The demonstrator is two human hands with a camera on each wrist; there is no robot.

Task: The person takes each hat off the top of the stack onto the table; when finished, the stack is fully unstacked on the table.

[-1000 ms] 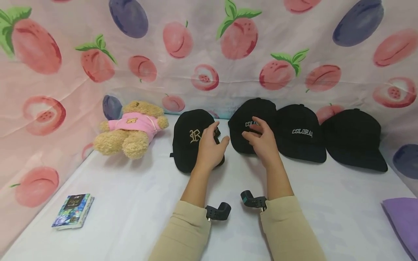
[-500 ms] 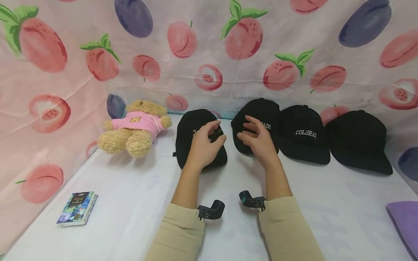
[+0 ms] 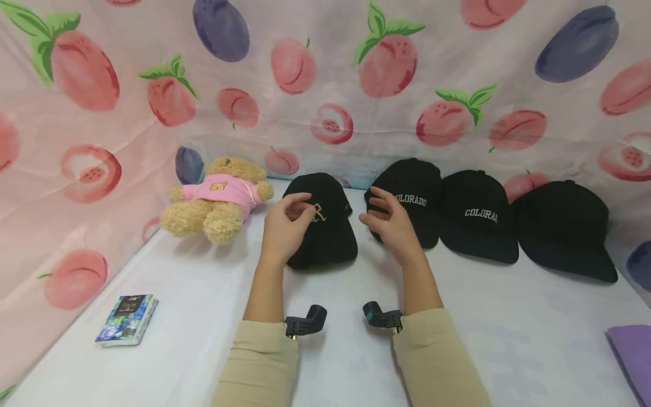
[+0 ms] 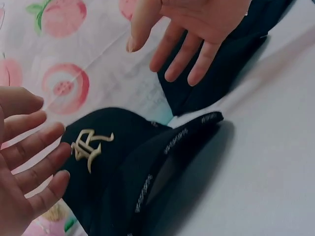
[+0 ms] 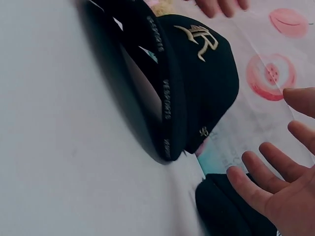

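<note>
A black cap [image 3: 330, 237] with a gold letter emblem sits mid-table, its lettered inner edge showing in both wrist views. My left hand [image 3: 286, 229] hovers at the cap's left side, overlapping it in the head view. In the left wrist view, that hand's loosely spread fingers [image 4: 37, 162] hold nothing. To the right of the same cap is my right hand [image 3: 394, 226], in front of a black COLORADO cap [image 3: 417, 209] that it partly covers. Its fingers [image 5: 268, 182] are spread, with nothing between them, in the right wrist view.
Further right stand a second COLORADO cap [image 3: 475, 220] and a plain-fronted black cap [image 3: 564, 226]. A teddy bear [image 3: 218, 198] in a pink top lies at the back left. A tissue pack [image 3: 127, 321] lies front left, a purple item [image 3: 633, 356] at the right edge.
My left hand has moved left, from over the emblem cap's right part to its left side, uncovering the cap's front. My right hand has shifted slightly left. The head view has panned a little.
</note>
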